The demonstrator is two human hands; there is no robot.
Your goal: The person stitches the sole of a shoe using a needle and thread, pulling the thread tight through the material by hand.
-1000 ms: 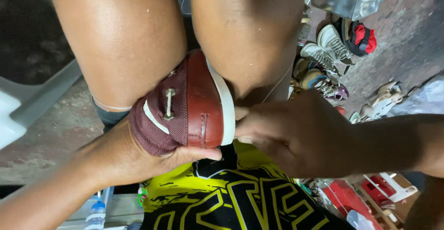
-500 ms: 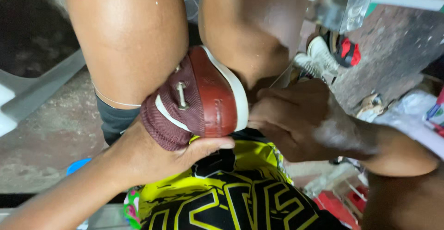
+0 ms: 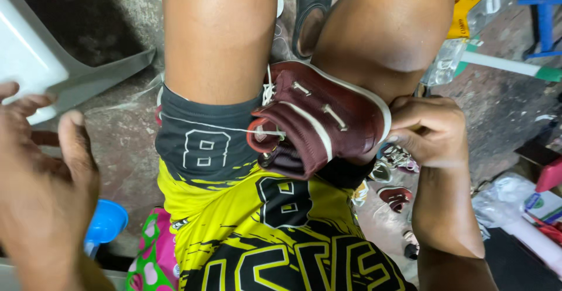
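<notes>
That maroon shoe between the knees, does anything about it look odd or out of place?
The maroon shoe lies tilted on its side between the knees, gripped only by the right hand. White thread trails loose from it across the shorts. The left hand is off it, open.

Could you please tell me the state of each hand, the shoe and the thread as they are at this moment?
maroon shoe: wedged between the knees, sole edge facing right, laces undone.
right hand: closed on the shoe's sole edge.
left hand: open, fingers spread, off the shoe, holding nothing.
white thread: stretched from the shoe's opening across the shorts.
black sandal: lying on the floor, unworn.
</notes>
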